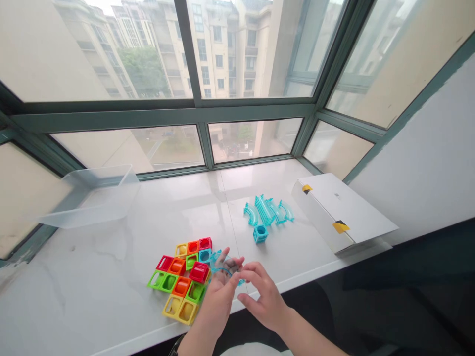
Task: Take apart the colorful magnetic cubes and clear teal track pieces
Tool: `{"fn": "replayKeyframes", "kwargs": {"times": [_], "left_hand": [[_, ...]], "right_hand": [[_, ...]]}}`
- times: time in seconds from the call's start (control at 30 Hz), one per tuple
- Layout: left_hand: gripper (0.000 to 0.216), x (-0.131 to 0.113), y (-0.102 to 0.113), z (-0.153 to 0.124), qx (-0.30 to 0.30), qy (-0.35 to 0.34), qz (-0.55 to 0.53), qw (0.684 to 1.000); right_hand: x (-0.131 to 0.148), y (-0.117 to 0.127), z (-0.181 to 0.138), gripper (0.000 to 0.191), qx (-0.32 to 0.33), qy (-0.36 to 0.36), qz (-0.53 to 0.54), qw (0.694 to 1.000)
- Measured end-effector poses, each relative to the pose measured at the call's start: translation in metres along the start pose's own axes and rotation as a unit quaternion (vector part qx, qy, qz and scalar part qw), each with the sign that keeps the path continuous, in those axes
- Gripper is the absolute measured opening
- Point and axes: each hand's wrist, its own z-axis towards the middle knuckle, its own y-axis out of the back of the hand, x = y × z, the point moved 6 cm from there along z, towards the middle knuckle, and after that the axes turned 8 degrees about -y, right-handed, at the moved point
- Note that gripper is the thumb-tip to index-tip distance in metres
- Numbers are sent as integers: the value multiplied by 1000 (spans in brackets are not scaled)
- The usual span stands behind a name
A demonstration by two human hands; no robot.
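My left hand loosely cradles blue track; whether my half-curled right hand grips it, I can't tell. Box mark illegible.

Window panes: pale, diffuse daylight is coming in straight ahead of me, and the buildings beyond are fading into milky haze.
Sky: it is burning out to white.
White countertop: it is shining brightly, soft glare spreading below the glass.
Toy blocks: they are showing vivid colour, small highlights glinting on them.
Clear bin: its walls are blending into the pale surroundings.
Left hand: fingers are looking smudged and shadowed by the clear blue piece, perhaps from motion.
Lower right: it is sinking into near-black.
Edges: the window frame is slanting and stretching outward.
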Motion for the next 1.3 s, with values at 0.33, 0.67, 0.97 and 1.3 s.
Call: {"fn": "replayKeyframes", "kwargs": {"times": [0.33, 0.67, 0.97, 1.3], "left_hand": [[83, 6, 2, -5, -11, -41, 68, 997], [81, 26, 3, -8, 73, -40, 79, 993], [53, 34, 21, -19, 172, 27, 117, 978], [49, 38, 50, -33, 106, 69, 155, 980]], "right_hand": [[0, -5, 6, 28, -58, -41, 24, 997], [-14, 23, 10, 28, -139, -25, -40, 989], [-60, 166, 42, 19, -375, -49, -182, 908], [-183, 214, 90, 38, -382, -264, -235, 854]]}}
